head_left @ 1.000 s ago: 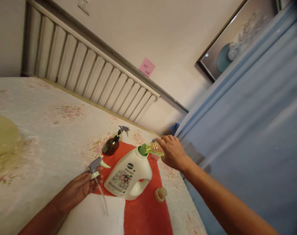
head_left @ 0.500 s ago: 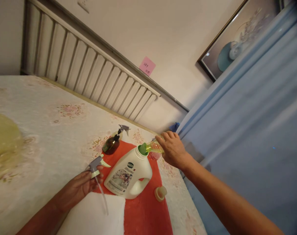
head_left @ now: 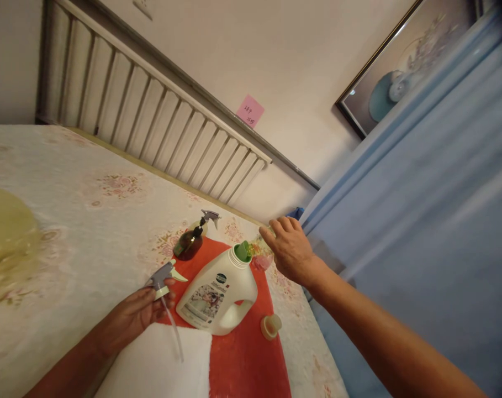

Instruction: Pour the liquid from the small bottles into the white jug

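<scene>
My left hand [head_left: 141,307] grips a grey-and-white trigger spray head [head_left: 163,279], its thin clear dip tube hanging down. Just right of it, a white detergent jug [head_left: 220,296] with a handle and a floral label stands uncapped, a green pouring spout [head_left: 243,251] in its mouth. My right hand [head_left: 291,247] is closed around a clear yellowish bottle [head_left: 255,247] beside the spout. Most of that bottle is hidden by the hand and the spout, so whether it touches the jug cannot be told. A pale cap [head_left: 270,327] lies right of the jug.
A red mat [head_left: 248,359] and a white cloth [head_left: 163,362] lie on the floral tablecloth [head_left: 80,221]. Behind the jug are a dark pump bottle [head_left: 188,244], a grey trigger sprayer [head_left: 211,215] and a pink item [head_left: 262,262]. A yellow translucent object [head_left: 8,243] is at far left.
The yellowish bottle has shifted behind the green spout and shows less of its body. My right hand has moved slightly up and left. My left hand and the spray head have barely moved.
</scene>
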`<state>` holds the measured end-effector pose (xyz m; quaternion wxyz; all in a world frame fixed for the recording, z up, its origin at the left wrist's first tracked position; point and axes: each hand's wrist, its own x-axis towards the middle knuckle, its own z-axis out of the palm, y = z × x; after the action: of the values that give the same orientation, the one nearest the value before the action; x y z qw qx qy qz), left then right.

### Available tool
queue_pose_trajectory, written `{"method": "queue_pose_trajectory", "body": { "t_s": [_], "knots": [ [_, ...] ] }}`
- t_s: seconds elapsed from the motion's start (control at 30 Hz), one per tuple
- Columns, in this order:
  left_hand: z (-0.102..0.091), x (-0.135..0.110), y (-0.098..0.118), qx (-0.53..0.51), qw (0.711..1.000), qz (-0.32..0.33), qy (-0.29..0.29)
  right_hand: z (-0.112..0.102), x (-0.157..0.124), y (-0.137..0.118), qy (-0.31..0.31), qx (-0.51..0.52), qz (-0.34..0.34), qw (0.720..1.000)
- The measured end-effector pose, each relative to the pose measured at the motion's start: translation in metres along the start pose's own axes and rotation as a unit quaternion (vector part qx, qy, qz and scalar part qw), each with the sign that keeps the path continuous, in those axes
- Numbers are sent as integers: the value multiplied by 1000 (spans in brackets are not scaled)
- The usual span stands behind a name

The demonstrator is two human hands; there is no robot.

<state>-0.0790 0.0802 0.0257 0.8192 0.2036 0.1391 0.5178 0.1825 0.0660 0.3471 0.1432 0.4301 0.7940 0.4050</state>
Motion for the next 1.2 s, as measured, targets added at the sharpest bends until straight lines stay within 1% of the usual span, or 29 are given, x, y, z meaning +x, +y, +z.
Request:
{"method": "queue_pose_trajectory", "body": {
  "t_s": [0.23,0.37,0.63,0.87,0.93,1.03,1.1,1.2],
  "knots": [
    [-2,1,-1,16,1000,9,0,-3,2,-3,0,-7,-8,1000],
    [-1,0,-1,11,1000,3,-2,-4,3,-4,3,-13,-9,1000],
    [-5,1,-1,18,1000,4,-24,-1,2,-4,8,-9,-7,1000],
    [3,-4,-2,34,999,3,-34,2,-4,-7,4,-13,0,1000],
    [5,-10,-5,28,999,4,-16,2,-5,-7,7,-9,0,1000],
    [9,-21,-9,20,999,18,30,6,-8,-7,15,10,12,1000],
    [13,-29,-10,23,998,34,56,13,-11,-7,14,40,36,998],
    [19,-41,-11,30,994,61,88,27,-20,-9,4,115,86,990]
  ]
}}
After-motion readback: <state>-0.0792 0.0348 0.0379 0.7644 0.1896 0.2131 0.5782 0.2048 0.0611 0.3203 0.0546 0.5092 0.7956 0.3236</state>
